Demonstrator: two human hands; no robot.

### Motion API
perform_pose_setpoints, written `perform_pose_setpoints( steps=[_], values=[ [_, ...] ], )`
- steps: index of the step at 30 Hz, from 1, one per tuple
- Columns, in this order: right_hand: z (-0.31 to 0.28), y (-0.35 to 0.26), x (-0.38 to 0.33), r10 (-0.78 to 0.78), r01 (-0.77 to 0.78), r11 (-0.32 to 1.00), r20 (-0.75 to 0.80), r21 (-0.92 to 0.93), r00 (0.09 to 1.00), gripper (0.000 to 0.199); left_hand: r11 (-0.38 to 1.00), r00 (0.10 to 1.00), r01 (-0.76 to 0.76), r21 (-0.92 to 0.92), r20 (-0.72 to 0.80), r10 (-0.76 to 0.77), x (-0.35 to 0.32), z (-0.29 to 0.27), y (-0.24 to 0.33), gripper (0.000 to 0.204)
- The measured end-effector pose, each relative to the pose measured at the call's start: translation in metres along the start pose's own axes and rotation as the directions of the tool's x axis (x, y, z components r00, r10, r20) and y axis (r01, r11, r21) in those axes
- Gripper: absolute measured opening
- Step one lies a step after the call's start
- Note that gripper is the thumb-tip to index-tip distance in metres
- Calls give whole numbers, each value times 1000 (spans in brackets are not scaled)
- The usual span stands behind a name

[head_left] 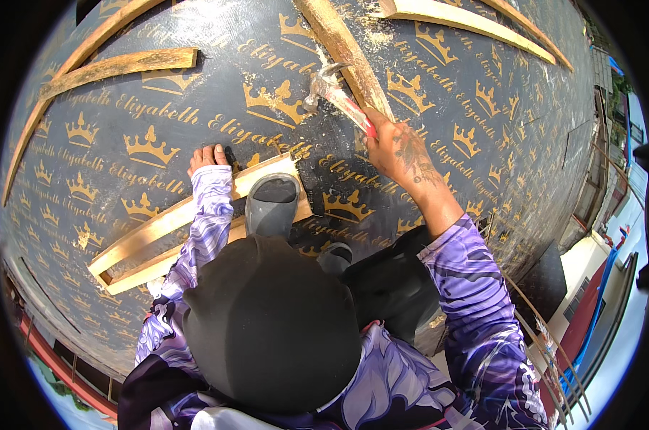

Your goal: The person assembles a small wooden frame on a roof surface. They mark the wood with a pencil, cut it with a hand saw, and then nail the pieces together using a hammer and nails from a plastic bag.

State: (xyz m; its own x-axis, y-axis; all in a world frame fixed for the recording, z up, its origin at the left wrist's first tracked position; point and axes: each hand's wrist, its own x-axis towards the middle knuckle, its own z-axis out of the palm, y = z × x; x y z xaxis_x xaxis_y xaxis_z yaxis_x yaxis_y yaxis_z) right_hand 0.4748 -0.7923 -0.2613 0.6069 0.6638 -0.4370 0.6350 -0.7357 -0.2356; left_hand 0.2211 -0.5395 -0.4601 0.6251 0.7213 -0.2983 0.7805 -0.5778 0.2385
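Hammer (332,92) with a steel claw head and a red-and-pale handle is being held in the right hand (396,152), whose fingers are wrapping tightly round the grip end; the head is hanging raised just beyond the far end of the pale, rough-sawn wooden batten (195,222). That batten is lying flat on the dark, film-faced plywood sheet with gold printed crowns (124,129), and a grey rubber boot (271,204) is pressing down on the batten's far end. The left hand (208,156) is resting just past the batten's far edge, fingers curled down against the sheet; I cannot tell whether it is pinching a nail. A second long wooden strip (346,50) is running away from the batten, right behind the hammer head, and a shorter brown strip (120,66) is lying well off to the batten's left.

Striking well here seems to call for keeping the boot's weight on the batten so it is not shifting, swinging from the wrist along a short arc, landing the face square, and keeping the left fingers low and clear of the strike line.
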Motion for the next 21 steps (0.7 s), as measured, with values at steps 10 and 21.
perform_pose_setpoints(
  steps=[10,21],
  values=[
    [46,15,-36,175,-196,976,189,97,966,44,999,996,45,6,75,-45,-2,-57,13,41],
    [-50,-9,-164,390,-533,837,547,125,741,53,929,982,181,-323,110,-153,-207,-270,-10,28]
  ],
)
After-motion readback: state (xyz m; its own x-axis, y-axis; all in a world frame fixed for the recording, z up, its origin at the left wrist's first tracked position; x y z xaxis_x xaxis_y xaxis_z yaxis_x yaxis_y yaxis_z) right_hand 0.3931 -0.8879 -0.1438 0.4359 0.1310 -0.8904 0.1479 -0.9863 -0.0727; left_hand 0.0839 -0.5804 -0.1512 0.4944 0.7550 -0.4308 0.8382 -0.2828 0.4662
